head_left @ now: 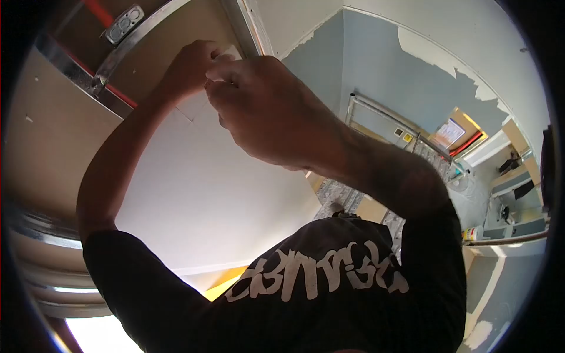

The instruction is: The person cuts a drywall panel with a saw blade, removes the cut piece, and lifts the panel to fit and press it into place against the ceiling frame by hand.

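Both arms reach up in front of a wall frame. My right hand (259, 109) is closed, its fingers curled around a small pale piece (222, 66) that is too hidden to name. Just beside it, my left hand (197, 62) is closed too, with its fingertips against the same pale piece. Below the hands, a large white board (200, 188) spans the space between my forearms. Brown board (165, 50) and a metal stud (242, 26) lie behind the hands.
An electrical box (125, 23) sits at the upper left, near a metal track (70, 65). A blue-grey wall (376, 65) with torn white patches stands at the right. Beyond my right arm are a metal frame (382, 109), a white bucket (472, 233) and a speckled floor (338, 194).
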